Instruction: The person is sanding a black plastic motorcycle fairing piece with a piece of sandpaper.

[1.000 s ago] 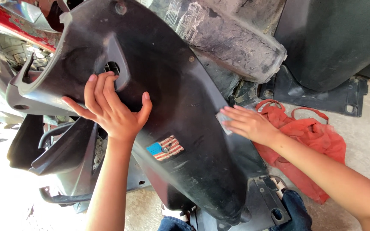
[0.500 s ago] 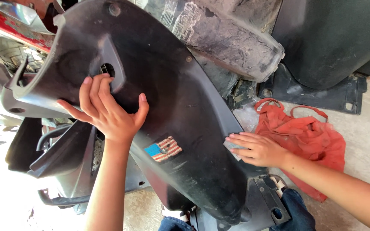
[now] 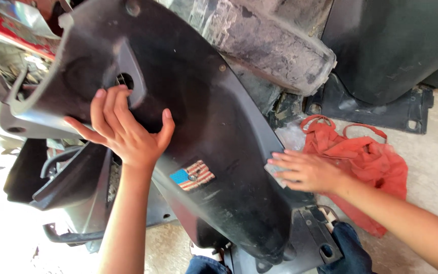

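An informal vehicle repair yard is indicated: black scooter body panels are stacked on a bare concrete floor, beside a dusty mudguard and a red rag.

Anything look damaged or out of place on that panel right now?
The black panel looks scuffed and dusty, not cracked. A red rag lies crumpled on the floor beside the right hand.
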